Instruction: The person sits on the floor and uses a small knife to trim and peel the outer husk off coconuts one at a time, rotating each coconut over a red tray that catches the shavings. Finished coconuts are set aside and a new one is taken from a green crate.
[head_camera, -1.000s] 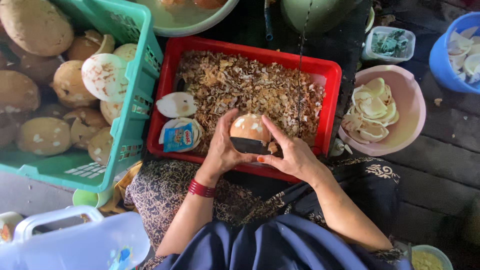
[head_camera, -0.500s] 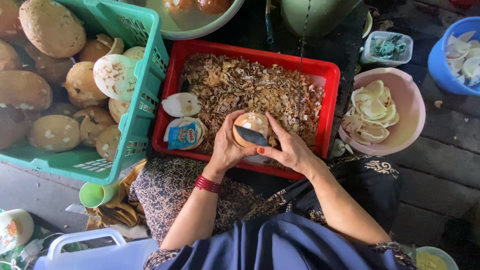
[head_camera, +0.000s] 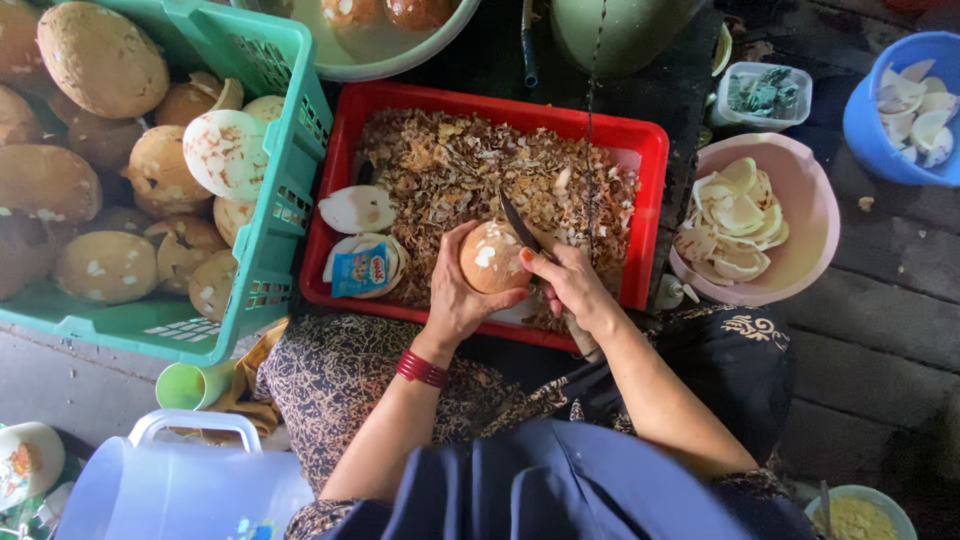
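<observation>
In the head view, a round brown coconut kernel (head_camera: 490, 257) is held at the centre of the frame, over the near edge of a red tray (head_camera: 655, 150) filled with brown parings. The left hand (head_camera: 458, 295) is cupped under and around the kernel, its grip wrapped about the lower left of it, fingers pressed on the skin. The right hand (head_camera: 572, 285) is closed on the handle of a knife (head_camera: 522, 226), whose dark blade is laid against the kernel's upper right.

The kernel is judged hard and fairly heavy for its size, stiff under pressure, with a skin that may turn slick where white flesh is bared; a hold is best taken low and around its widest part, away from the blade.

In the upper left of the frame, a green crate (head_camera: 290, 170) is filled with unpeeled brown kernels. At the right, a pink bowl (head_camera: 815, 215) is seen with white peeled pieces, and a blue bucket (head_camera: 865, 125) with more at the upper right. A white coconut half (head_camera: 357, 209) and a small blue packet (head_camera: 365, 270) are lying in the tray's left end.
</observation>
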